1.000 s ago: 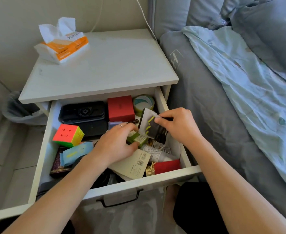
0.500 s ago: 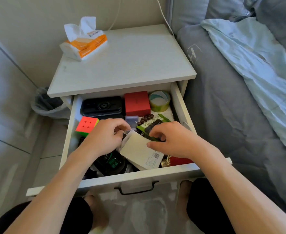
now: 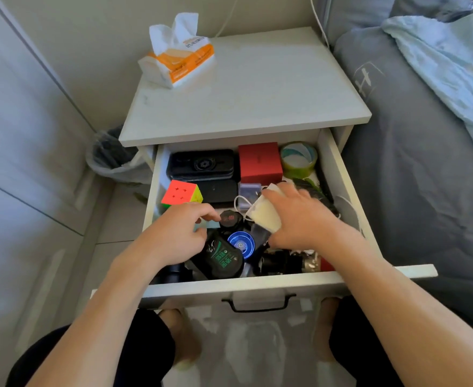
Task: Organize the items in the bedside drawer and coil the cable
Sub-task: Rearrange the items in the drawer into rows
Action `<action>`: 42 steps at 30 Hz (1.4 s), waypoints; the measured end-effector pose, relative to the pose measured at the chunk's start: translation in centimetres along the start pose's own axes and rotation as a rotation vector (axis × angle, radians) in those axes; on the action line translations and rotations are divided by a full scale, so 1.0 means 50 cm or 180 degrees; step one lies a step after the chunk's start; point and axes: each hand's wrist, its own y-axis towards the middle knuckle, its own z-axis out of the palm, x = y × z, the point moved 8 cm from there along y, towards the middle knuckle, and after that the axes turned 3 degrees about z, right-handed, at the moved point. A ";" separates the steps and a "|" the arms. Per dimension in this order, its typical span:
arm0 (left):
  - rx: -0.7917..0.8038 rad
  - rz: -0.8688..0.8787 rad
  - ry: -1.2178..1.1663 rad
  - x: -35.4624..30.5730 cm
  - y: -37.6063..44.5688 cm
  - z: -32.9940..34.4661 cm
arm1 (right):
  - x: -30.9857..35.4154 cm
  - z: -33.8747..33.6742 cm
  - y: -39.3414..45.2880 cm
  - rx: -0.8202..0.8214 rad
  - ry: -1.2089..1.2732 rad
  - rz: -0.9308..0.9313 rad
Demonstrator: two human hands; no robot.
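The white drawer [image 3: 338,174] stands pulled out, crowded with items. My right hand [image 3: 302,219] grips a cream folded paper [image 3: 266,216] above the drawer's middle. A thin white cord loop [image 3: 239,202] lies just left of that paper. My left hand [image 3: 173,238] hovers over the left half, fingers loosely curled, its index fingertip by a black round gadget with a red display [image 3: 231,219]; I see nothing in it. Below lie a blue disc [image 3: 240,243] and a black pouch with green print [image 3: 224,258]. What lies under both hands is hidden.
At the drawer's back sit a black case [image 3: 201,164], a red box [image 3: 260,163] and a tape roll [image 3: 298,157]; a colour cube [image 3: 182,192] is at left. A tissue pack [image 3: 179,62] is on the nightstand top [image 3: 257,93]. A bin [image 3: 112,160] stands left, the bed [image 3: 425,163] right.
My right hand has lifted the cream paper up and toward the back, uncovering the blue disc and the black pouch. My left hand let go of the paper and shifted left.
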 end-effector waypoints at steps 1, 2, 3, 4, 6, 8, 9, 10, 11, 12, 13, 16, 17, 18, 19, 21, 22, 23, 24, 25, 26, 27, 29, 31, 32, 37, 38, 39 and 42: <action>-0.0068 0.0023 0.0028 -0.001 0.004 -0.005 | -0.010 -0.002 0.001 0.0034 0.0117 0.0028; -0.0110 0.0035 0.0074 -0.004 0.009 -0.008 | -0.020 -0.002 0.002 0.0076 0.0196 0.0049; -0.0112 0.0043 0.0138 -0.007 0.015 -0.010 | -0.027 -0.002 0.002 0.0097 0.0294 0.0076; -0.0086 0.0054 0.0194 -0.010 0.022 -0.010 | -0.034 -0.003 0.003 0.0117 0.0419 0.0123; 0.0007 0.0071 0.0296 -0.019 0.032 -0.008 | -0.043 -0.003 0.003 0.0113 0.0658 0.0163; 0.0020 0.0071 0.0296 -0.024 0.040 -0.011 | -0.046 -0.007 0.001 0.0106 0.0758 0.0138; -0.0016 0.0068 0.0237 -0.025 0.041 -0.014 | -0.047 -0.011 -0.001 0.0092 0.0832 0.0120; -0.0072 0.0058 0.0147 -0.024 0.043 -0.018 | -0.049 -0.017 -0.004 0.0063 0.0891 0.0110; -0.0124 0.0054 0.0081 -0.025 0.044 -0.019 | -0.053 -0.025 -0.007 -0.0006 0.0912 0.0106; -0.0150 0.0071 0.0060 -0.029 0.046 -0.017 | -0.057 -0.037 -0.011 -0.0131 0.0867 0.0091; -0.0133 0.0121 0.0071 -0.036 0.049 -0.011 | -0.059 -0.048 -0.015 -0.0303 0.0799 0.0040; 0.0087 0.0385 0.0157 -0.080 0.055 0.024 | -0.033 -0.057 -0.029 -0.0513 0.0708 -0.0166; 0.0145 0.0453 0.0217 -0.093 0.059 0.037 | -0.019 -0.042 -0.034 -0.0337 0.0582 -0.0162; 0.0159 0.0501 0.0277 -0.103 0.061 0.045 | -0.004 -0.020 -0.039 -0.0091 0.0332 -0.0129; 0.0151 0.0538 0.0321 -0.111 0.065 0.051 | 0.007 0.007 -0.042 0.0182 -0.0023 -0.0089; 0.0128 0.0565 0.0308 -0.115 0.071 0.056 | 0.017 0.037 -0.042 0.0433 -0.0494 -0.0074; 0.0128 0.0586 0.0267 -0.120 0.075 0.058 | 0.012 0.036 -0.041 0.0418 -0.0437 -0.0049; 0.0113 0.0583 0.0213 -0.116 0.076 0.058 | 0.008 0.031 -0.037 0.0358 -0.0235 -0.0014; 0.0070 0.0571 0.0143 -0.117 0.076 0.055 | -0.002 0.020 -0.034 0.0252 0.0063 0.0057; -0.0015 0.0520 0.0055 -0.116 0.078 0.047 | -0.019 0.004 -0.033 0.0086 0.0436 0.0170; -0.0151 0.0437 -0.0086 -0.117 0.077 0.035 | -0.037 -0.013 -0.034 -0.0096 0.0845 0.0310; -0.0305 0.0309 -0.0358 -0.115 0.076 0.021 | -0.055 -0.027 -0.036 -0.0286 0.1202 0.0449; -0.0350 -0.0078 -0.1460 -0.109 0.073 0.013 | -0.086 -0.045 -0.042 -0.0568 0.1744 0.0726; 0.0077 -0.0468 -0.2635 -0.116 0.066 0.038 | -0.099 -0.048 -0.045 -0.0643 0.2190 0.0877; 0.0206 -0.0468 -0.2887 -0.125 0.063 0.048 | -0.100 -0.047 -0.044 -0.0616 0.2357 0.0887; -0.0076 -0.0326 -0.3713 -0.148 0.072 0.054 | -0.135 -0.105 -0.050 -0.1477 0.2170 0.0910; -0.0180 -0.0444 -0.3893 -0.145 0.078 0.056 | -0.146 -0.127 -0.056 -0.1814 0.1909 0.0890; -0.0273 -0.0622 -0.4094 -0.142 0.086 0.060 | -0.156 -0.140 -0.056 -0.1994 0.1699 0.0834; -0.0481 -0.1136 -0.4611 -0.124 0.108 0.073 | -0.174 -0.115 -0.017 -0.1406 0.1406 0.0672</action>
